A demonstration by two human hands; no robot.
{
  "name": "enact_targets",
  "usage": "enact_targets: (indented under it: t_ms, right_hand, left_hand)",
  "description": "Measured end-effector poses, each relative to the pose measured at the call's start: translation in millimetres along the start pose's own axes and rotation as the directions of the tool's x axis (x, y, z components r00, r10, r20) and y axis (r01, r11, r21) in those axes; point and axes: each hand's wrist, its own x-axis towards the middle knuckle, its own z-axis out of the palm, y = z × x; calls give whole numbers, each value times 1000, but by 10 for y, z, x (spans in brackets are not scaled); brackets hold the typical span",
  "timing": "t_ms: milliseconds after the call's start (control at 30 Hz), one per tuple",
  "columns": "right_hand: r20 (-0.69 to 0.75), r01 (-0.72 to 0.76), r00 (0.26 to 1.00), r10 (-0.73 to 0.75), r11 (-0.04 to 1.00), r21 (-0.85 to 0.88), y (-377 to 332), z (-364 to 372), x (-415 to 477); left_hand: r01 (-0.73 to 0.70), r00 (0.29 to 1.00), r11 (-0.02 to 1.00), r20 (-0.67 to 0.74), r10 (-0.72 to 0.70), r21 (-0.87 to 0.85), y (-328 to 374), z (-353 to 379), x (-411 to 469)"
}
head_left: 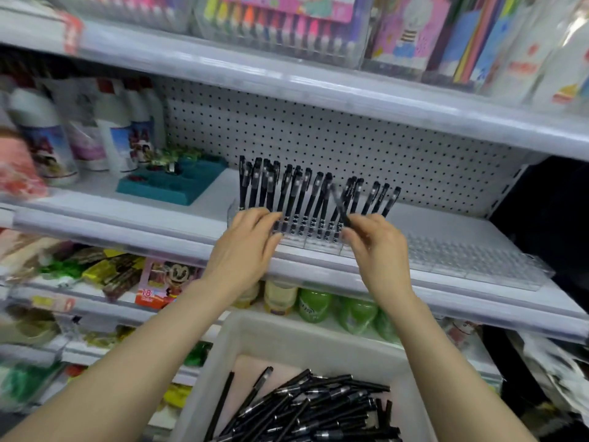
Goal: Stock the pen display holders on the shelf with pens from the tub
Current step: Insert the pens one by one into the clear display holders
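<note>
Over shelf (318, 269), right hand (379, 250) pinches pen (340, 204), upper end leaning left.

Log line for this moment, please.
left hand: touches holder, left end | right hand: pinches pen, tilted, above holder | tub: loose pens inside

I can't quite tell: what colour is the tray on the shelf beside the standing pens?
The tray is teal; head view.
</note>
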Motion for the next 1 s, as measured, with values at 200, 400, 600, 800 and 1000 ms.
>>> enact_targets:
  t_ms: [200,400,600,800,1000]
  right_hand:
    - [30,-203,979,203,934,293,-323,234,433]
    - [12,-212,977,214,960,183,-391,604,642]
    - [110,-256,962,249,965,55,-342,794,549]
    - [114,-289,951,287,957,7,-348,848,564]
    - [138,-289,948,287,957,-6,-356,800,513]
  left_hand:
    - [-2,999,987,52,-6,163,-164,149,154]
    - [-17,1000,988,-17,20,154,-197,204,152]
    - [-35,997,989,-62,45,147,-207,243,142]
    - [-33,997,988,-69,44,152,-221,261,123]
    - [-17,1000,989,-20,20,145,-180,227,105]
